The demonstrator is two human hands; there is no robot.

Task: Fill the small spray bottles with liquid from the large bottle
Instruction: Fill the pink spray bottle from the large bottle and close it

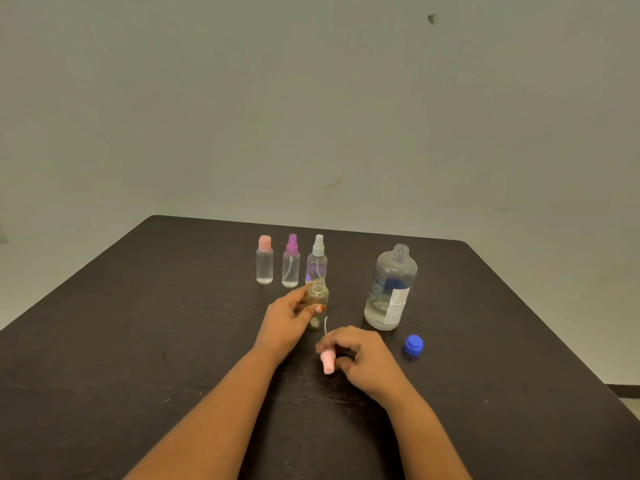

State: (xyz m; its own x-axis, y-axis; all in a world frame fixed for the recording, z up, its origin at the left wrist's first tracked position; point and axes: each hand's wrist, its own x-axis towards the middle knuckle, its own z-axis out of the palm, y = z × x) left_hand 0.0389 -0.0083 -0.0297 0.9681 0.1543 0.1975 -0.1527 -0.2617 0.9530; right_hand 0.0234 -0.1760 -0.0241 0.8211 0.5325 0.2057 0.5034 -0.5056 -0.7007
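Dark worktop (138, 341) against a pale wall (311, 98); the person's two bare forearms reach in from the near edge.

Left hand (285, 318): curled round a small uncapped spray bottle (318, 299), thumb across its front and fingers behind. The bottle stands upright near the middle of the worktop with its neck open. Its body looks clear with a yellowish tint; how much liquid it holds cannot be told.

Right hand (360, 355): closed loosely on a pink spray head (327, 362), pinched at the fingertips with the pink cap pointing toward the near edge. Its thin clear dip tube (325, 325) sticks up toward the open bottle, just beside it; whether the two touch cannot be told.

Large bottle (391, 289): upright to the right of the hands, cap off, threaded neck bare. Clear liquid fills roughly the lower part. A white printed label sits on its front and a blue patch shows through from the far side. Neither hand touches it.

Blue cap (413, 345): lying on the worktop just in front of and to the right of the large bottle, near the right hand but apart from it.

Behind the held bottle stands a row of three small bottles, all capped and upright: pink-capped bottle (265, 261) on the left, magenta sprayer bottle (291, 263) in the middle, white sprayer bottle (317, 259) on the right. All three show clear liquid. The white one stands directly behind the held bottle.
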